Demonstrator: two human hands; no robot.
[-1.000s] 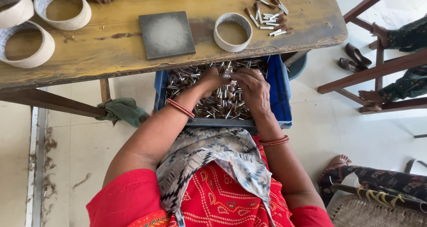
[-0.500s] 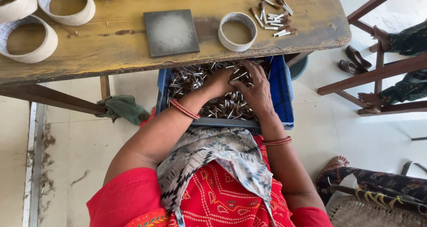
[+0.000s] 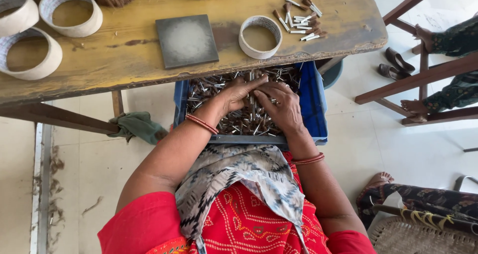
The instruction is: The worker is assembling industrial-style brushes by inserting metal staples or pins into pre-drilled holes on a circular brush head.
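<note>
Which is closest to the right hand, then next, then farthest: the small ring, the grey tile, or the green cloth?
From the right hand:
1. Small ring, on the table just above the hand.
2. Grey tile, farther left on the table.
3. Green cloth, far left, under the table's edge.

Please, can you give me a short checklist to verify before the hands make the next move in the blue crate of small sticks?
1. Both hands inside the blue crate: ok; left hand and right hand rest on the small sticks.
2. Sticks gripped firmly: cannot tell, the fingers hide it.
3. Crate steady on the lap: ok, it looks level.
4. Free place on the wooden table: ok, bare wood beside the grey square tile.
5. Small white ring within reach: ok, it looks close, just above the crate.
6. Loose sticks near the table edge: ok, none hangs over.
</note>
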